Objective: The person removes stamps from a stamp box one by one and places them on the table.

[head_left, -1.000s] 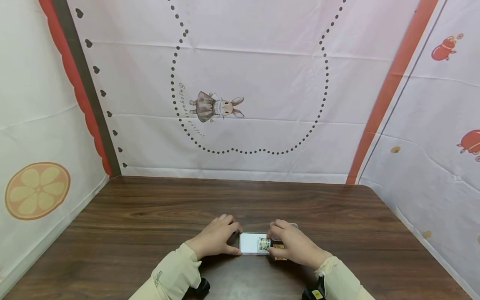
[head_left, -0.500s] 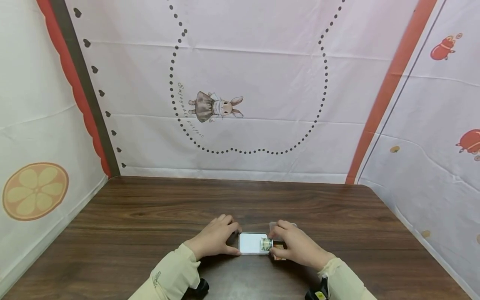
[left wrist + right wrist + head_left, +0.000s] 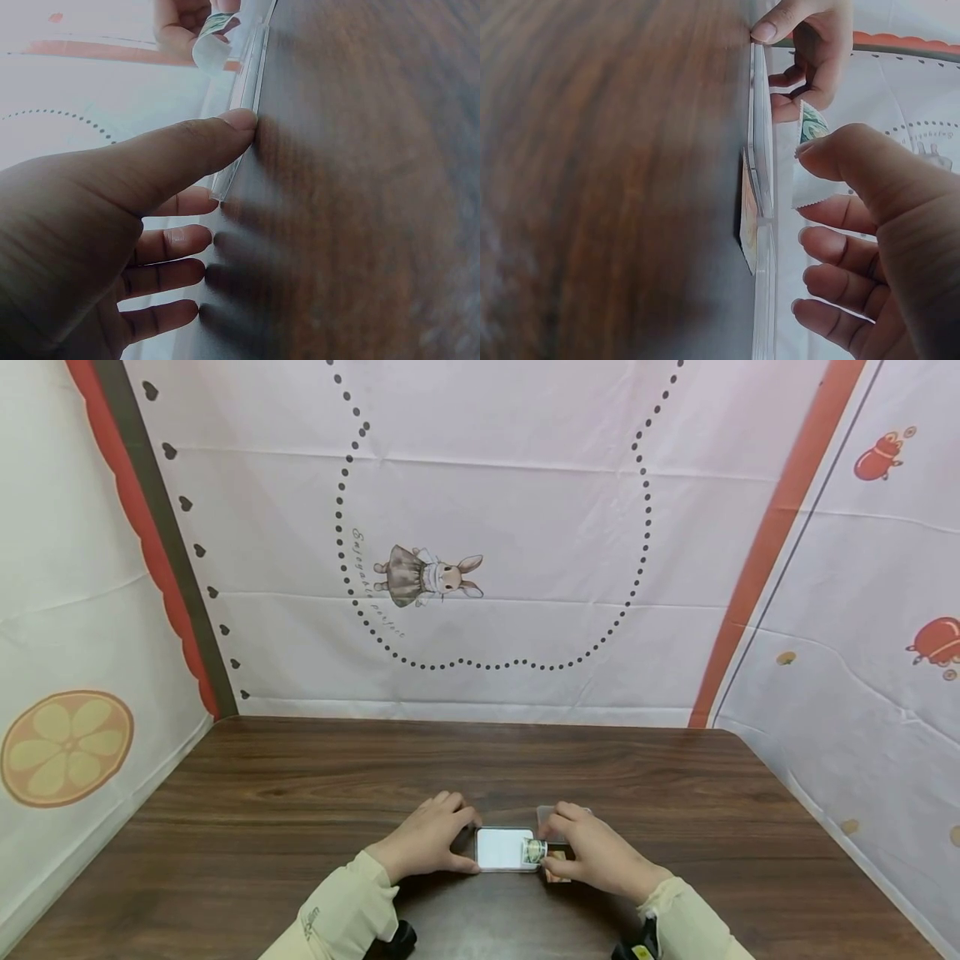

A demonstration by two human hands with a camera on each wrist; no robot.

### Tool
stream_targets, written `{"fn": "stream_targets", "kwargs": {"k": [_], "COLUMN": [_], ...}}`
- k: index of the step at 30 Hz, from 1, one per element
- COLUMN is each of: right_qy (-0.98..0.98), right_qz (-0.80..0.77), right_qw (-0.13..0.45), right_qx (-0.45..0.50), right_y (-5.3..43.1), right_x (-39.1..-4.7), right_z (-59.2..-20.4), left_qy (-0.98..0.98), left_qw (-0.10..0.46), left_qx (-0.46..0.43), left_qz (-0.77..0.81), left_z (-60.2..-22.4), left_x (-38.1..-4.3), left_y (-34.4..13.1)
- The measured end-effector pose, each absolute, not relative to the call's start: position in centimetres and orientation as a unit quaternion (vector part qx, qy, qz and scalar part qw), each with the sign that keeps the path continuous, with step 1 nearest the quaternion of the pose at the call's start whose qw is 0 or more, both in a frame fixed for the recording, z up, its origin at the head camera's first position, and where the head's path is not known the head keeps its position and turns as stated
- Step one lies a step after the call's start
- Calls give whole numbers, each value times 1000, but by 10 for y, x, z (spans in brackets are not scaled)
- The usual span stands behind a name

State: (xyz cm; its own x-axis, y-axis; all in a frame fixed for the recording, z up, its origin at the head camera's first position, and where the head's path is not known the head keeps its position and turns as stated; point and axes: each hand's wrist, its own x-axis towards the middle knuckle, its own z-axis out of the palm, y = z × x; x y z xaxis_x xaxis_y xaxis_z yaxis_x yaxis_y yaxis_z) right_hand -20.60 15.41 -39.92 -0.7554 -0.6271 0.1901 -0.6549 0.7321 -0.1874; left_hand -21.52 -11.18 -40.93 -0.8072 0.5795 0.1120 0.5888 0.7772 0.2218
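A flat clear case [image 3: 504, 849] with a white inside lies on the table. My left hand [image 3: 429, 837] holds its left end, thumb on the near edge and index finger at the far corner; the other fingertips touch the table in the left wrist view. Above the right end of the case, my right hand [image 3: 592, 853] pinches a small curled stamp [image 3: 534, 852] between thumb and index finger. In the right wrist view the stamp [image 3: 812, 125] shows a toothed edge, a green printed face and a white back. My other right fingers are loosely bent.
An orange printed stamp or card [image 3: 557, 870] lies at the right end of the case, partly under my right hand. Behind that hand is a clear plastic piece [image 3: 549, 814], mostly hidden. Dark wooden table [image 3: 300, 777] runs back to a printed cloth wall [image 3: 525, 702].
My right hand has shifted slightly right with the curled stamp, so more of the white inside of the case shows. My left hand keeps its hold on the case.
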Motion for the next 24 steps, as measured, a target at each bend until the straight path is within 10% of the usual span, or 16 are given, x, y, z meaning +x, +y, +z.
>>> {"fn": "stream_targets", "kwargs": {"k": [24], "right_qy": [-924], "right_qz": [145], "right_qw": [56], "right_qx": [349], "right_y": [162], "right_x": [-206], "right_z": [-399], "left_qy": [-939], "left_qw": [30], "left_qx": [-319], "left_qz": [-126], "left_z": [-409], "left_x": [-215], "left_y": [-112]}}
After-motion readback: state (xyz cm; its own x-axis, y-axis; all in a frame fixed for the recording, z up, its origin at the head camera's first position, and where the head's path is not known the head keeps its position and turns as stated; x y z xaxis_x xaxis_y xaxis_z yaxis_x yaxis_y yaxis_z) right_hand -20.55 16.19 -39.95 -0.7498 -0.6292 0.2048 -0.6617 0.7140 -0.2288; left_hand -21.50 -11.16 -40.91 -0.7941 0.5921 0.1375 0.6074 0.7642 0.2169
